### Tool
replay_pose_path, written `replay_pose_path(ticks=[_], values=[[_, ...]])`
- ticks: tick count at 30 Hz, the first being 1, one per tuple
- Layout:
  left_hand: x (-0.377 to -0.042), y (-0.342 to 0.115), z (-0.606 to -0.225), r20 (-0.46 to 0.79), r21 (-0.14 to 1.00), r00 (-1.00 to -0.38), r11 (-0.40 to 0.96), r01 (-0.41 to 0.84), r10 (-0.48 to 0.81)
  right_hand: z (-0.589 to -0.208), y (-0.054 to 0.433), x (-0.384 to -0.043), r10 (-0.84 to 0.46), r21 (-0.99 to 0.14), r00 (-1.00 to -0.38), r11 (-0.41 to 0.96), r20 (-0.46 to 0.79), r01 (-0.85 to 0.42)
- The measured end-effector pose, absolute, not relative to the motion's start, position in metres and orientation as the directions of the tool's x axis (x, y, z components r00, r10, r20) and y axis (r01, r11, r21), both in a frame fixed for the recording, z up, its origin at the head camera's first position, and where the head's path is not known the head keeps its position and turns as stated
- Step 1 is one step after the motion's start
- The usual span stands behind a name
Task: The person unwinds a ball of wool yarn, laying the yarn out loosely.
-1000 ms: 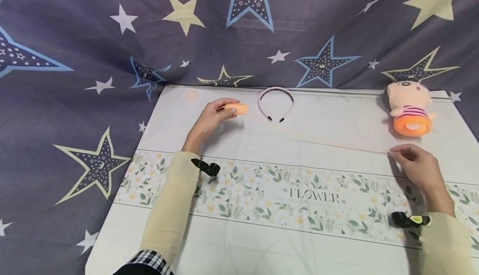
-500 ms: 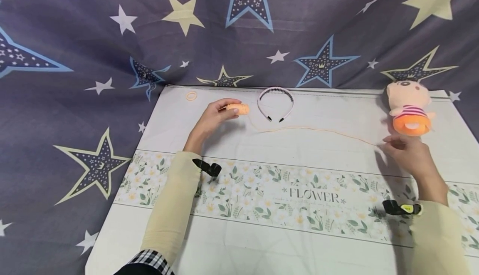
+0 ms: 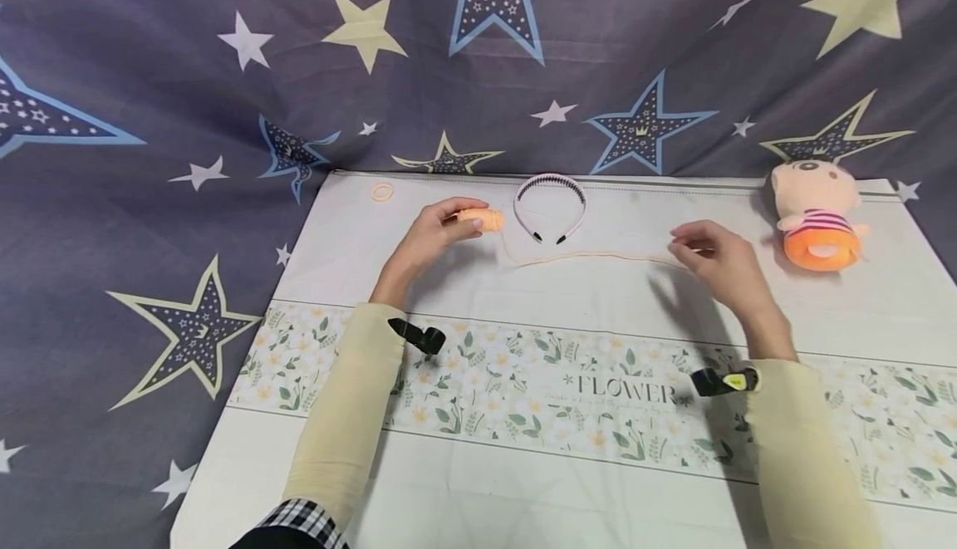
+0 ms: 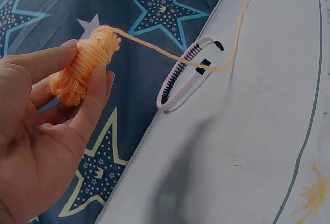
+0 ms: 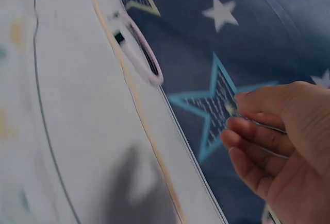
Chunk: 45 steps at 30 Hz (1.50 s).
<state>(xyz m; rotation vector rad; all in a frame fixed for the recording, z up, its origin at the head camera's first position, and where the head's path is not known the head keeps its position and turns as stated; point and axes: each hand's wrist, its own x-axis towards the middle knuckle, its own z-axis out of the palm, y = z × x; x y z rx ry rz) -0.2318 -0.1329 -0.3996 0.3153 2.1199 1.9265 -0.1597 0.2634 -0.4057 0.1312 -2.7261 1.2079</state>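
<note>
A small skein of orange yarn [image 3: 489,219] is pinched between the thumb and fingers of my left hand [image 3: 428,237], raised above the back of the table. In the left wrist view the skein [image 4: 87,64] shows its wound middle and looped ends. One loose strand [image 3: 583,255] drops from it and runs right across the white tabletop. My right hand [image 3: 721,262] hovers over the far stretch of that strand. Its fingers are loosely bent and hold nothing; in the right wrist view the strand [image 5: 139,105] lies apart from the hand [image 5: 283,147].
Behind the strand lies a pink headband [image 3: 583,196] with dark teeth. A thin pale-orange ring [image 3: 382,192] is at the back left. At the back right sits a plush doll [image 3: 822,221] in orange shorts. A star-patterned curtain [image 3: 419,100] hangs behind the table [image 3: 478,491].
The strand was stretched between my hands, then slackened and settled on the table. My right hand has let go of its end and moved left and back. The left hand barely moved.
</note>
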Motion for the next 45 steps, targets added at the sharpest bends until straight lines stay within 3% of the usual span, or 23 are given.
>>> replay_pose_path(ticks=[16, 24, 33, 40, 45], values=[[-0.232, -0.125, -0.397, -0.055, 0.993, -0.936, 0.113, -0.016, 0.348, -0.414, 0.142, -0.194, -0.161, -0.894, -0.964, 0.369, 0.21, -0.256], [-0.232, -0.122, -0.396, -0.028, 0.996, -0.93, 0.087, 0.004, 0.366, -0.416, 0.101, -0.2, -0.214, -0.919, -0.956, 0.297, 0.201, -0.259], [-0.232, -0.119, -0.395, -0.033, 0.996, -0.925, 0.093, 0.002, 0.378, -0.422, 0.083, -0.199, -0.223, -0.935, -0.96, 0.271, 0.17, -0.229], [-0.232, -0.12, -0.396, -0.016, 0.996, -0.925, 0.088, 0.019, 0.379, -0.388, 0.082, -0.18, -0.204, -0.943, -0.965, 0.255, 0.165, -0.216], [-0.232, -0.12, -0.396, -0.018, 0.996, -0.929, 0.089, 0.016, 0.369, -0.386, 0.089, -0.181, -0.165, -0.954, -0.969, 0.205, 0.185, -0.217]])
